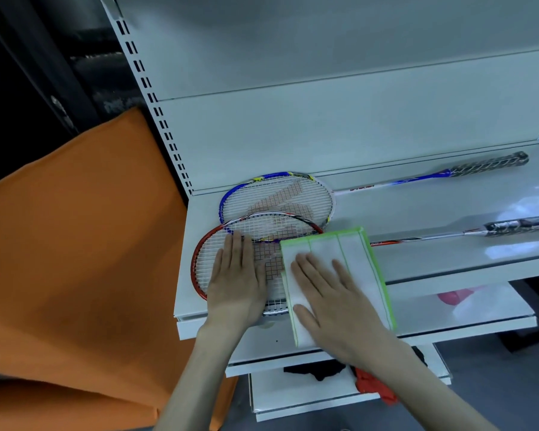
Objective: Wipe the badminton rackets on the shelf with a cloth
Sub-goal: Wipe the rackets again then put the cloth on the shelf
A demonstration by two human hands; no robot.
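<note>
2 rackets point(274, 203) crowd shelf point(417, 265) left, bare surface between handles right

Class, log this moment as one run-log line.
left hand: flat on red racket | right hand: pressing cloth on it | blue racket: behind

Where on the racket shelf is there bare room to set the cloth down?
Free: the shelf strip in front of the red racket shaft, and the band between both shafts. Crowded: the left end, with overlapping heads, left hand, cloth, right hand.

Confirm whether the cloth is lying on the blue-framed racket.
No: the cloth lies over the red-framed racket, pressed by the right hand.
</note>
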